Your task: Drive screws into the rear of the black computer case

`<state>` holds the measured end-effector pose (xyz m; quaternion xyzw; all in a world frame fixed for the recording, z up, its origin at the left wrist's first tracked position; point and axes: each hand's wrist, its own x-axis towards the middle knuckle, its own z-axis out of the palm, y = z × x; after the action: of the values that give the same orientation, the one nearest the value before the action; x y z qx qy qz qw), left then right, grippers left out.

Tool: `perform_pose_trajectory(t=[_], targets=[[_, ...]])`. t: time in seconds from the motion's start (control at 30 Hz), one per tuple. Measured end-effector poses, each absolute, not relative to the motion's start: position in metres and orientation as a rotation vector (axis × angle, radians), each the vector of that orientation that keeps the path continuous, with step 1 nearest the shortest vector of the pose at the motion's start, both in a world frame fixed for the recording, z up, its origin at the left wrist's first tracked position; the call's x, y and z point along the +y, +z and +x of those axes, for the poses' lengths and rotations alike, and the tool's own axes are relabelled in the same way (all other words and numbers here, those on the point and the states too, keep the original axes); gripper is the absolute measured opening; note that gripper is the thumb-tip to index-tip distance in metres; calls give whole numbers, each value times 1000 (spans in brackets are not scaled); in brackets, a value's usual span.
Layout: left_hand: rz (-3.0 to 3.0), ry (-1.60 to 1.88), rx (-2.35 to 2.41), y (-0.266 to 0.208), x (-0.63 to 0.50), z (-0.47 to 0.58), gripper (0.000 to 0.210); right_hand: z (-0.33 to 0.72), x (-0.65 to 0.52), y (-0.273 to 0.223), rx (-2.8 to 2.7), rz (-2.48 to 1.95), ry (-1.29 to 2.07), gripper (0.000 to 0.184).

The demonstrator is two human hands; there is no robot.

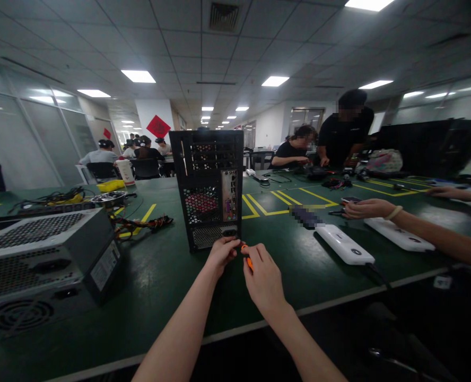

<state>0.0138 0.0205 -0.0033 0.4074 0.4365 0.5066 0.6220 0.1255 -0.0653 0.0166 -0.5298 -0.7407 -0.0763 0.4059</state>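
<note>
- Head view: the left hand (220, 253) reaches forward to the bottom rear edge of a black computer case (207, 185), its fingers curled against the case's lower grille; whether they pinch anything small there cannot be told.
- The right hand (264, 278) sits just to the right of the left one, fingers clenched around an orange-handled screwdriver (246, 255); only a bit of the orange handle shows between thumb and fingers, pointing toward the case's lower right corner.
- The computer case stands upright on the green table (159, 276), in the middle of the scene, its back panel with ports and vent holes facing the camera.
- On the near left lies a grey power supply unit (44, 260) on its side, with a bundle of coloured cables (148, 223) just beyond it.
- To the right of the case, two white power strips (345, 245) lie on the table, well apart from the hands.
- A co-worker's arm (418, 225) stretches in from the right, wrist banded, hand resting near the farther strip.
- Far across the table, people in black shirts (345, 135) work over scattered cables.
</note>
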Motion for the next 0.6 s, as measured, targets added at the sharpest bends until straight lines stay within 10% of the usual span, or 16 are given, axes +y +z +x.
perform_pose_trajectory(t=[0.6], targets=[[870, 1179, 954, 2, 18, 17, 32, 133, -66, 9, -1606, -1139, 92, 16]])
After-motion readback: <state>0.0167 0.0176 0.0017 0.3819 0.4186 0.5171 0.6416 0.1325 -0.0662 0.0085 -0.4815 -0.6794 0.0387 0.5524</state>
